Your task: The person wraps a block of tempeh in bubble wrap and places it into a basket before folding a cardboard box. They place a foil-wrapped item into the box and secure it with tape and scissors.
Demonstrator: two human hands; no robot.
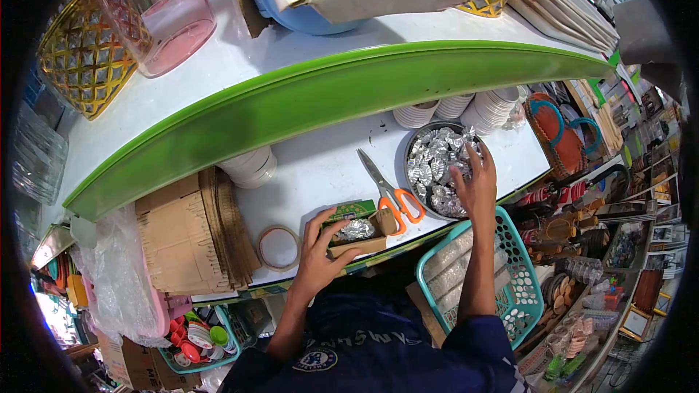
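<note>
My left hand (pixel 320 253) is at the left end of a small open green and brown box (pixel 370 244), its fingers apart. A crumpled silver foil piece (pixel 357 230) lies inside the box near my fingertips. Over the right side of a round dark tray (pixel 410 167), my right hand (pixel 477 182) reaches with fingers spread. The tray holds several silver foil cups (pixel 437 153). Orange-handled scissors (pixel 399 205) lie between box and tray, blades pointing up and left. Whether my right fingertips touch the foil cups, I cannot tell.
A tape roll (pixel 279 248) and stacked cardboard (pixel 186 236) are at the left. White bowl stacks (pixel 495 110) stand behind the tray. A green-edged shelf (pixel 328 76) crosses above the work surface. A teal basket (pixel 520 276) with wrapped packs sits below at the right.
</note>
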